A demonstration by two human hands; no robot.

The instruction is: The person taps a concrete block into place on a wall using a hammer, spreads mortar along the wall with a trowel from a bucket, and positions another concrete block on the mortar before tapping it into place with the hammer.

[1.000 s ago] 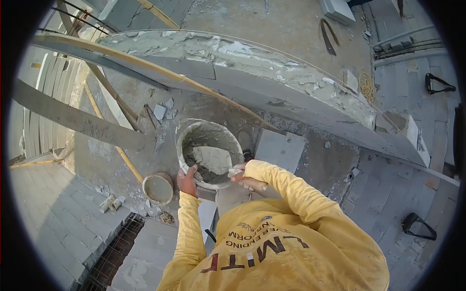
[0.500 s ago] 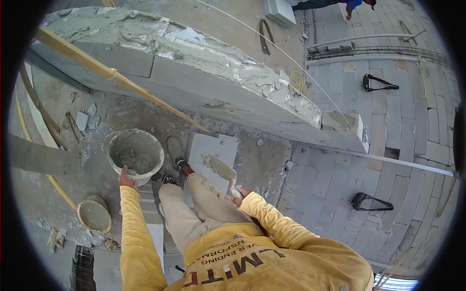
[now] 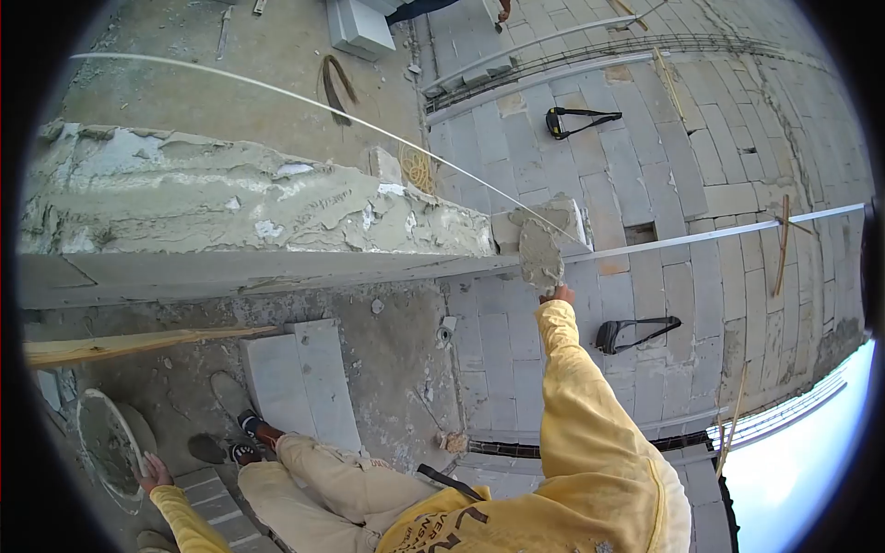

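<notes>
My left hand point(image 3: 155, 472) is closed on the rim of a round bucket point(image 3: 140, 426) at the lower left; grey mortar lies inside it. My right hand point(image 3: 559, 294) is stretched out and closed round a trowel point(image 3: 540, 256) whose blade is coated with mortar. The blade is over the near side of the end block point(image 3: 579, 224) of a low block wall point(image 3: 184, 269); whether it touches the block I cannot tell. Rough mortar point(image 3: 304, 207) covers the wall's top. A taut string point(image 3: 369, 127) runs above the wall and over the end block.
Near my feet lie white blocks point(image 3: 300, 373). A wooden batten point(image 3: 147, 345) leans in from the left. Black strapped objects point(image 3: 636, 334) are beyond my right arm, and a coil of yellow cord point(image 3: 417, 168) lies behind the wall. Another person's hand point(image 3: 503, 13) shows at the top.
My right hand has carried the trowel from beside my legs out to the wall's end block. My left hand remains on the bucket. The view has swung to the right.
</notes>
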